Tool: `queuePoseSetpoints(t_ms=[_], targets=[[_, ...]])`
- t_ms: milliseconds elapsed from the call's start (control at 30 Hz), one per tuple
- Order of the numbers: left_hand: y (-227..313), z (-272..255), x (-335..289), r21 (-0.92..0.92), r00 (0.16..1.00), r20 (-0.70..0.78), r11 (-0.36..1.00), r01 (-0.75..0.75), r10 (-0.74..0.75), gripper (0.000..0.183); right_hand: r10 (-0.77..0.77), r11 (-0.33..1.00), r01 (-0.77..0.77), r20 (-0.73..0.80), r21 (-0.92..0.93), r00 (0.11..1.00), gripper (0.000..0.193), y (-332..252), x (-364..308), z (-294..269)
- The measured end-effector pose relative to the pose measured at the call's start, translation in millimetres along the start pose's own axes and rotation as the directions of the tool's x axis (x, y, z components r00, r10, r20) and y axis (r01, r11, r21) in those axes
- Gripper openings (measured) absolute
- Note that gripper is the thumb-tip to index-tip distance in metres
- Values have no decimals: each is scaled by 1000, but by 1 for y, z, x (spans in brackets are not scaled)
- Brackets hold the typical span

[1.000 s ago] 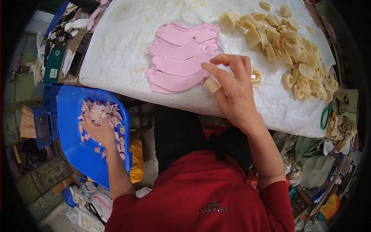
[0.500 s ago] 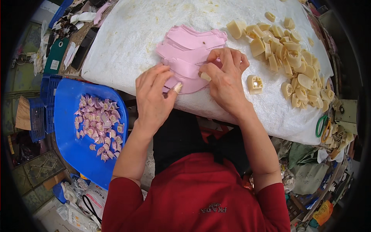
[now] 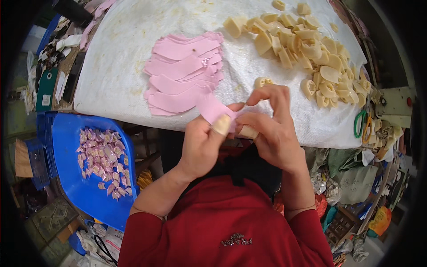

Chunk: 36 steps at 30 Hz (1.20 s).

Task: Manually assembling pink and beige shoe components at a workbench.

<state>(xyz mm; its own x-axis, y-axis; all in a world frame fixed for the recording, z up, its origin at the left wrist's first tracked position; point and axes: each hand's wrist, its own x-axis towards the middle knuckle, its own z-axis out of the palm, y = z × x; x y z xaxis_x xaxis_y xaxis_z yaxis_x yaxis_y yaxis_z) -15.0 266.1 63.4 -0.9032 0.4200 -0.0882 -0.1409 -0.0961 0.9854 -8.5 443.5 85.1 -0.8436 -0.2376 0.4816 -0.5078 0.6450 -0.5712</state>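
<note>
At the counter's edge (image 3: 129, 116), my left grip (image 3: 199, 144) pinches a pink strip (image 3: 211, 107); my right grip (image 3: 276, 129), half-curled, meets its other end, hold unclear. I judge it light, soft, pliable: best taken by its ends.

A hand could pass over the white sheet (image 3: 238, 55) at upper centre, between the pink strips (image 3: 178, 73) and the cream heap (image 3: 322, 53); a lone cream piece (image 3: 263, 81) obstructs the lane's lower end.
</note>
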Motion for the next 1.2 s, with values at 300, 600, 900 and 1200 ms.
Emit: queuePoseSetpoints(t_ms=[300, 600, 900, 1200], targets=[[-19, 3, 11, -476, 996, -61, 879, 27, -64, 40, 199, 980, -198, 16, -22, 980, 38, 68, -19, -11], [-13, 13, 7, -403, 992, -114, 915, 0, -51, 41, 171, 934, -61, -293, 351, 941, 41, 6, -27, -9], [4, 28, -3, -539, 998, 52, 841, 44, -19, 43, -121, 963, 219, -470, 158, 874, 46, 2, -32, 22], [4, 30, -4, -594, 995, 98, 803, 41, 21, 42, -121, 972, 195, -438, 128, 891, 43, -1, -33, 16]])
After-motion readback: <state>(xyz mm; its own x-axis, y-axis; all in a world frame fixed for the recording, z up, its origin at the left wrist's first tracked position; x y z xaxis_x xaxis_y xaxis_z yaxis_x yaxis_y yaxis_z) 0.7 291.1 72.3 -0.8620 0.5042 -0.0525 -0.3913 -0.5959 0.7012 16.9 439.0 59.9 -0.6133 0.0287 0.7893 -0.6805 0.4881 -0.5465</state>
